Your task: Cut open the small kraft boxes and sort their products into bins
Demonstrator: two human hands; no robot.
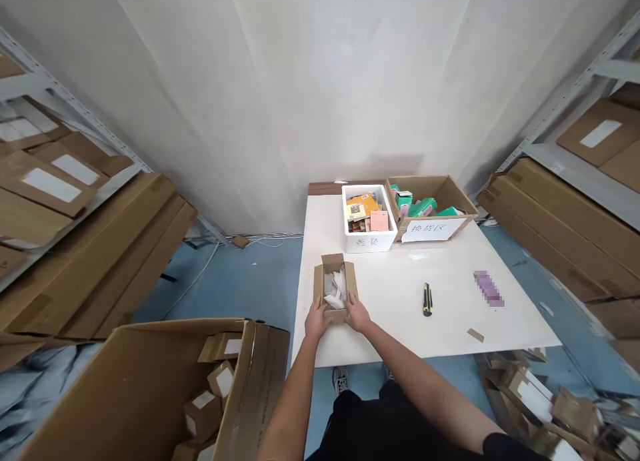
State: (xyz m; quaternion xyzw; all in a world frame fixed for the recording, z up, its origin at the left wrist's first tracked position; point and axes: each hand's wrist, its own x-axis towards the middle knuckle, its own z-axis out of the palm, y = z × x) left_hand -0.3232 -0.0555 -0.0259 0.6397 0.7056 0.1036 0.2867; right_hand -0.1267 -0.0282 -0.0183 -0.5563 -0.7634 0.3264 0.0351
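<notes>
A small cardboard box (335, 261) with its flaps folded out stands near the left side of the white table. White crumpled packing paper (336, 287) shows inside it; anything beneath is hidden. My left hand (317, 318) grips the box's near left corner, while my right hand (357, 313) has hold of its near right corner. To the right of my right hand lies a black and yellow box cutter (427, 299), touched by neither hand.
Behind stand a white foam box (369, 242) of small packets and a labelled carton (433, 231) with green packages. A pixelated purple item (489, 288) and a cardboard scrap (475, 335) lie right on the table (390, 334). A large carton (265, 374) of parcels is at lower left.
</notes>
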